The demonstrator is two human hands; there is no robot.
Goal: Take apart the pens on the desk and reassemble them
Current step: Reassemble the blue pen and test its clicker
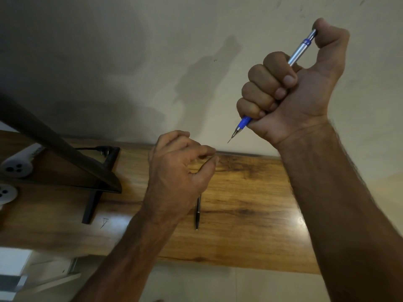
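My right hand (290,88) is raised in front of the wall, fisted around a blue and silver pen (299,51). The thumb rests on the pen's top button, and its tip points down and to the left. My left hand (178,171) hovers above the wooden desk (250,214) with its fingers loosely curled and the thumb near the forefinger; I see nothing in it. A black pen (198,212) lies on the desk just below that hand, partly hidden by it.
A dark monitor (54,153) on a black stand (93,203) fills the left of the desk, with a cable plug behind it. White round objects (15,168) sit at the far left. A pale wall rises behind the desk.
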